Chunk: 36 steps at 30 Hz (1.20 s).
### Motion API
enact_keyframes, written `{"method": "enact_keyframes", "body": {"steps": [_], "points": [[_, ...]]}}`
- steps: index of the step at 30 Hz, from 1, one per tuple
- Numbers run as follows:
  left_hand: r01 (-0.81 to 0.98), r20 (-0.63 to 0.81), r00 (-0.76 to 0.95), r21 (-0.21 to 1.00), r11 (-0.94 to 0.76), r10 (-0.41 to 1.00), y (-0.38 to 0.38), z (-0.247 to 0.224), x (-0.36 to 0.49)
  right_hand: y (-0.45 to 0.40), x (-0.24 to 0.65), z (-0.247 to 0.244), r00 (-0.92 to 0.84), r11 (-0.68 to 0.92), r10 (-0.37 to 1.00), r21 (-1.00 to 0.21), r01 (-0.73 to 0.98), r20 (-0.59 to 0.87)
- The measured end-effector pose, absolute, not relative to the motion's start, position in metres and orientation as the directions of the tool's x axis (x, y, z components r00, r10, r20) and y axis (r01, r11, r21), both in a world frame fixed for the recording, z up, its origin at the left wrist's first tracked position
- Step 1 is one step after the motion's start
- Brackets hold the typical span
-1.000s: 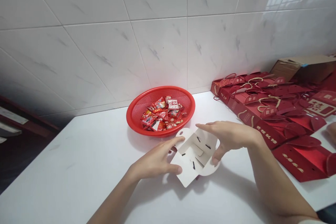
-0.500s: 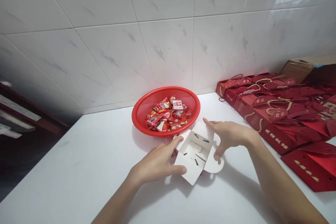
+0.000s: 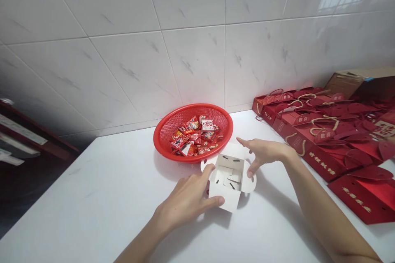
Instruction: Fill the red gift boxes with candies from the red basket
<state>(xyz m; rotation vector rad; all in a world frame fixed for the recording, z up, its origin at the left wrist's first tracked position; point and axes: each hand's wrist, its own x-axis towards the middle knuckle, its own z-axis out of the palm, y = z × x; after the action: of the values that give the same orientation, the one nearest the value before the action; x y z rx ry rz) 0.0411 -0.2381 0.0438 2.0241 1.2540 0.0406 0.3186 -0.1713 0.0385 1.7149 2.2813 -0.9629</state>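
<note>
A small paper gift box [image 3: 224, 199] with a white inside stands open-topped on the table in front of the basket, its flaps folded outward. My left hand [image 3: 188, 197] grips its left side, thumb on the near flap and index finger by the left flap. On the right, my right hand [image 3: 265, 155] has its thumb on the rounded right flap, with the index finger stretched out past the far flap; its other fingers are mostly hidden. Slits show in the walls, and bottom panels overlap inside. Just behind is a red plastic basket [image 3: 160, 148] holding several red-wrapped snack packets [image 3: 191, 137].
Rows of red gift boxes [image 3: 321, 164] with rope handles and gold lettering cover the right of the white table [image 3: 101, 197]. A cardboard box [image 3: 348, 84] sits behind them. Tiled wall [image 3: 197, 61] rises at the back; a dark shelf [image 3: 37, 131] stands at left.
The gift box has turned slightly and is more upright, its near flap bent further down. Its bottom panels lie flatter. Both hands stay at its sides.
</note>
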Motion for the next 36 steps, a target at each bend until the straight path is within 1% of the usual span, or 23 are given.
{"method": "enact_keyframes", "body": {"steps": [5,8,12,15,18,21,24,26,30,32,34,36], "points": [[0.768,-0.325,0.504,0.591,-0.244,0.800,-0.244,0.044,0.048,-0.169,0.328,0.041,-0.333,0.125,0.825,-0.426,0.896,-0.457],[0.758,-0.317,0.514,0.602,-0.249,0.797,-0.245,0.044,0.048,-0.172,0.331,0.046,-0.362,0.140,0.823,-0.462,0.876,-0.437],[0.764,-0.308,0.504,0.594,-0.251,0.806,-0.244,0.044,0.046,-0.174,0.334,0.053,-0.403,0.183,0.847,-0.523,0.832,-0.345],[0.743,-0.286,0.513,0.619,-0.253,0.809,-0.243,0.043,0.046,-0.173,0.334,0.056,-0.417,0.225,0.871,-0.543,0.809,-0.260],[0.722,-0.272,0.519,0.648,-0.245,0.811,-0.240,0.045,0.047,-0.170,0.329,0.058,-0.427,0.273,0.885,-0.538,0.797,-0.184],[0.704,-0.246,0.509,0.670,-0.234,0.825,-0.240,0.046,0.049,-0.166,0.321,0.063,-0.436,0.335,0.895,-0.503,0.797,-0.095],[0.683,-0.182,0.489,0.688,-0.245,0.853,-0.238,0.049,0.047,-0.160,0.312,0.068,-0.418,0.388,0.908,-0.447,0.806,0.034],[0.666,-0.122,0.464,0.701,-0.255,0.877,-0.233,0.051,0.043,-0.155,0.307,0.070,-0.422,0.432,0.898,-0.433,0.791,0.126],[0.624,0.040,0.368,0.730,-0.279,0.929,-0.205,0.057,0.025,-0.145,0.296,0.073,-0.452,0.518,0.855,-0.456,0.724,0.254],[0.640,0.077,0.339,0.712,-0.290,0.938,-0.182,0.058,0.014,-0.140,0.290,0.072,-0.448,0.536,0.844,-0.471,0.701,0.294],[0.687,0.022,0.369,0.667,-0.289,0.929,-0.156,0.058,0.005,-0.137,0.284,0.070,-0.440,0.546,0.837,-0.476,0.689,0.325],[0.724,-0.096,0.443,0.625,-0.293,0.891,-0.133,0.056,0.001,-0.134,0.278,0.067,-0.447,0.558,0.830,-0.481,0.676,0.334]]}}
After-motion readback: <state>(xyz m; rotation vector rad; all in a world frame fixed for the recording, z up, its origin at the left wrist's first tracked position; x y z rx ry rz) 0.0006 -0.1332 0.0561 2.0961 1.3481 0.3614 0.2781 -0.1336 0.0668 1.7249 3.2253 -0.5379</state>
